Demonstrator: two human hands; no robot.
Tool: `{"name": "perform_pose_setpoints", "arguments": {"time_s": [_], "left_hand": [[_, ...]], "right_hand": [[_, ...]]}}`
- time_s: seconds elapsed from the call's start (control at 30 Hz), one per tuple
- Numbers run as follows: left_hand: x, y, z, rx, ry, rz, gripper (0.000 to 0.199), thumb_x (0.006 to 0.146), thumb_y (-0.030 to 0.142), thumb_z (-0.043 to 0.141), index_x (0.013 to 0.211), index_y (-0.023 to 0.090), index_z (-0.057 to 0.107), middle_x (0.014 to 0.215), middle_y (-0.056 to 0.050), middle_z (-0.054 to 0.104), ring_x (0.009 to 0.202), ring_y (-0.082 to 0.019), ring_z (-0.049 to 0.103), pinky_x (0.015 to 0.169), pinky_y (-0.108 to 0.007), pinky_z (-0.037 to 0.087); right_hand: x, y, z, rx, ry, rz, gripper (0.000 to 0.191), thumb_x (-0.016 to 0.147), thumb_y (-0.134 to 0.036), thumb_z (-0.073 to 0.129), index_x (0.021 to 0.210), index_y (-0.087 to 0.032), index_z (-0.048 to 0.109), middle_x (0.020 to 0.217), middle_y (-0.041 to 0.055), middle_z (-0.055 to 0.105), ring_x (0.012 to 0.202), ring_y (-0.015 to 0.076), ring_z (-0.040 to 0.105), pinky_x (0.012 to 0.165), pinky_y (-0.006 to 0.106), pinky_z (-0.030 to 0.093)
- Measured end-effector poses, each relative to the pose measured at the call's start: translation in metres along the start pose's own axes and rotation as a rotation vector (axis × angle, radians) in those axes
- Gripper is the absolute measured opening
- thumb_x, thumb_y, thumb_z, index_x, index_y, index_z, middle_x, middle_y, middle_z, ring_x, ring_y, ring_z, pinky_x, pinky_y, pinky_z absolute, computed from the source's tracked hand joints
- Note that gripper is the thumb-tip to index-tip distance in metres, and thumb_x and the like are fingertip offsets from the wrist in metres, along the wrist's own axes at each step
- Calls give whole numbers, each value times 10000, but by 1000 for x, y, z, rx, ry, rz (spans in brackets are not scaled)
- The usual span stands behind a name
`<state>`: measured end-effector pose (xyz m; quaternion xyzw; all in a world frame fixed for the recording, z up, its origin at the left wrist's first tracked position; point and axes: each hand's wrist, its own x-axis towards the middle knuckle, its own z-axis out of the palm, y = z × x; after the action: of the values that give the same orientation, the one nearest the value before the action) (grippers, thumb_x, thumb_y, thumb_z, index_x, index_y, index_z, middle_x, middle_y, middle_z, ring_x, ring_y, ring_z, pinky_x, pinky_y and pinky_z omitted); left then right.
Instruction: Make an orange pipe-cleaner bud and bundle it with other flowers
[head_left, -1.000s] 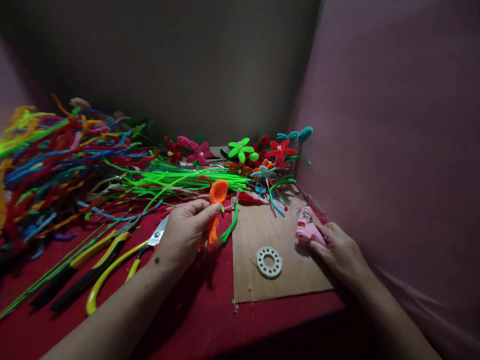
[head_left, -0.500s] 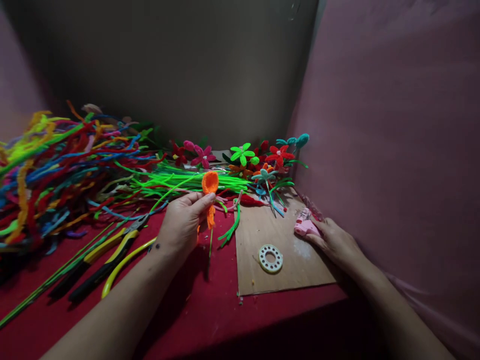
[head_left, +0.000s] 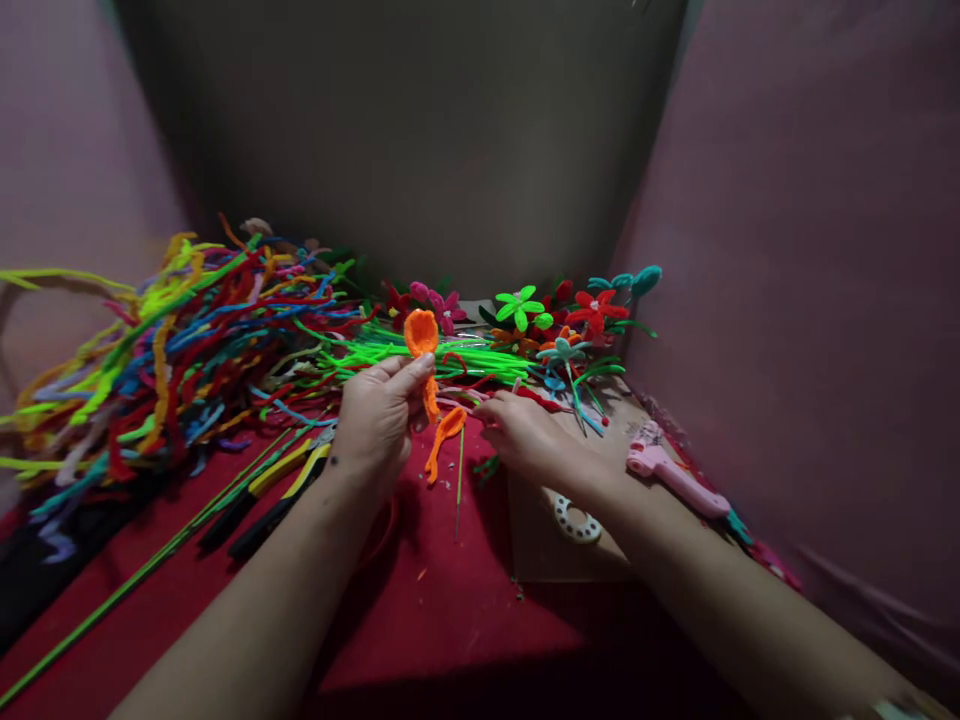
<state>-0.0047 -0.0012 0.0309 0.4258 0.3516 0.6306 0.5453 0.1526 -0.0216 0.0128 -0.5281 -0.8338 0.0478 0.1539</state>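
Between thumb and fingers, my left hand [head_left: 379,415] pinches an orange pipe-cleaner petal [head_left: 421,335], its rounded cup up and its twisted tail below. A second orange petal [head_left: 448,432] is just right of that hand, over the red cloth. My right hand [head_left: 521,430] reaches in beside it, fingers bent and slightly apart, with nothing visible in them; some fingertips are hidden. Close to those fingers are pink pipe cleaners [head_left: 459,396] and a green one [head_left: 486,467]. Off to the right lies a pink pistol-shaped tool, like a glue gun [head_left: 679,478], released by the right hand.
A tangled heap of coloured pipe cleaners [head_left: 161,350] fills the left. Yellow-and-black pliers [head_left: 274,490] lie on the red cloth [head_left: 442,630]. Behind are bundled green stems [head_left: 480,362] and finished flowers [head_left: 596,312]. A white holed ring [head_left: 576,519] rests on a board [head_left: 540,555] under my right forearm.
My right hand has let go of the pink tool and moved left toward the second orange petal. The left hand still holds its petal, slightly higher. The view has shifted left.
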Motion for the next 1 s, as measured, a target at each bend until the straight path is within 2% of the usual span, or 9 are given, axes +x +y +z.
{"name": "perform_pose_setpoints", "arguments": {"time_s": [0.1,0.23,0.37,0.47,0.63,0.73,0.8,0.9,1.0], "left_hand": [[7,-7,-5,-2,22,5,225,587,235,710,577,155,500,426,83,427,337,-38,327,333,-185,220],[17,-14,-13,31,44,58,243,586,276,714,573,154,504,435,84,437,355,-42,344,369,-190,260],[21,-17,-18,78,47,56,245,567,325,727,630,141,579,499,61,512,437,-69,450,459,-200,350],[20,-16,-19,157,-1,23,252,556,334,742,633,123,626,532,38,557,487,-86,492,499,-206,368],[14,-20,-15,223,-68,-34,249,559,317,757,620,109,634,563,16,595,490,-90,534,494,-194,386],[10,-25,-7,146,-70,-70,259,579,322,745,658,112,616,568,18,591,478,-97,562,482,-198,417],[7,-29,-2,103,-80,-84,261,590,319,735,686,115,604,580,12,598,476,-101,570,460,-199,425],[2,-32,4,44,-116,-118,260,589,296,731,707,112,591,586,-8,608,453,-105,558,389,-192,394],[-4,-33,9,8,-149,-164,260,584,270,741,728,101,605,576,-12,605,431,-95,534,353,-179,368]], "right_hand": [[37,-5,21,-14,12,104,297,805,-187,460,1069,-183,597,987,114,592,874,236,590,711,325,429],[57,-2,38,-3,22,120,293,778,-150,461,1012,-187,632,959,117,592,822,241,607,672,330,428],[60,3,28,64,97,109,166,746,-140,486,824,-156,631,863,93,626,804,219,600,668,296,421],[57,8,11,143,183,159,119,733,-129,477,777,-154,585,708,47,624,671,173,594,590,258,416],[41,11,-4,947,238,328,50,672,-123,534,647,-165,522,451,-38,515,375,111,490,395,225,370],[27,11,-3,1289,248,261,59,656,-179,617,658,-145,569,478,-32,541,378,95,481,384,220,367],[19,11,-1,1491,195,150,138,648,-214,668,750,-136,617,615,1,619,493,110,562,462,229,423],[9,11,3,1630,157,40,251,616,-189,723,851,-147,642,772,26,660,662,144,627,592,252,456],[4,11,8,1626,251,-3,230,640,-185,721,858,-159,653,792,19,657,642,122,598,602,251,438]]}}
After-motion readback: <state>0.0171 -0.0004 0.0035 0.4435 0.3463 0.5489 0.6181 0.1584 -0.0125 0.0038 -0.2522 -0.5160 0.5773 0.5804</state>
